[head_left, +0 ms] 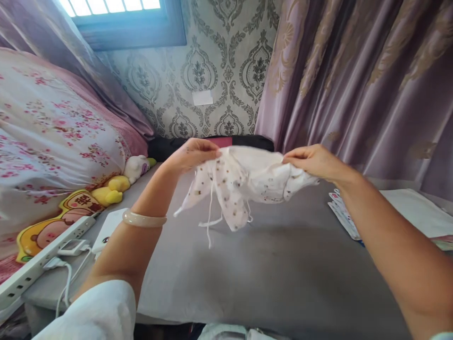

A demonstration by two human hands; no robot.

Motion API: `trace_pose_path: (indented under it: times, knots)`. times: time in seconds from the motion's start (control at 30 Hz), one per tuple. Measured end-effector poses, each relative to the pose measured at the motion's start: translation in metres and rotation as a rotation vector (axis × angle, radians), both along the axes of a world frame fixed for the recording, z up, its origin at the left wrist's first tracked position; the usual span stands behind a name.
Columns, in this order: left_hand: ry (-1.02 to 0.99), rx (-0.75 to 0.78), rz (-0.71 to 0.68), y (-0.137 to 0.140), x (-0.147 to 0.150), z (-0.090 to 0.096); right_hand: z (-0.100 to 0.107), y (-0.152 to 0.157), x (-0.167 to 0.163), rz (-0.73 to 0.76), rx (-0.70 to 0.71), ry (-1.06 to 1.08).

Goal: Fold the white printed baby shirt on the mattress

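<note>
A small white baby garment (231,189) with a tiny brown and dark print hangs in the air, thin tie strings dangling below it. My left hand (193,152) pinches its upper left part between thumb and fingers. At its upper right, my right hand (313,160) grips the cloth in the same way. The garment is bunched and sags between both hands above a grey flat surface (269,278). Its exact shape is partly lost in the folds. A pale bangle sits on my left forearm.
A white power strip (46,257) with plugged-in cords runs along the left edge, beside a white box (109,226). Plush toys (111,189) lean by floral bedding (60,127). Folded cloths (410,212) lie at the right. A black and red item (244,141) rests against the wall.
</note>
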State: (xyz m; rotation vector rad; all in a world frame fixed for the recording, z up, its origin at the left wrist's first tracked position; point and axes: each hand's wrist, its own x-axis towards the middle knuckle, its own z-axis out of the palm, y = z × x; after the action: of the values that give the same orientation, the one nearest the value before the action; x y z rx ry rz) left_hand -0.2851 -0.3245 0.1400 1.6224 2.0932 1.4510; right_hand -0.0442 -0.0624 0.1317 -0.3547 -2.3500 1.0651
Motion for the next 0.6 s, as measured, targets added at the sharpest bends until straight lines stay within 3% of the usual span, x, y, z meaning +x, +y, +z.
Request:
trace_pose_path:
  times: [0.07, 0.13, 0.27, 0.37, 0.5, 0.6]
  knots:
    - [0.124, 0.005, 0.085, 0.008, -0.003, -0.004, -0.002, 0.001, -0.004, 0.036, 0.070, -0.032]
    - [0.164, 0.103, 0.134, 0.015, -0.005, -0.008, -0.003, 0.003, -0.008, 0.063, 0.065, 0.059]
    - [0.204, 0.158, 0.081, 0.021, -0.012, -0.014, -0.006, 0.010, -0.016, 0.061, 0.091, 0.065]
    - [0.205, 0.206, 0.152, 0.024, -0.018, -0.017, -0.008, 0.016, -0.024, 0.031, 0.075, 0.135]
    - [0.244, 0.082, 0.186, 0.030, -0.023, -0.019, -0.010, 0.021, -0.032, 0.016, 0.148, 0.104]
    - [0.242, 0.126, 0.184, 0.037, -0.027, -0.022, -0.010, 0.022, -0.033, 0.024, 0.099, 0.161]
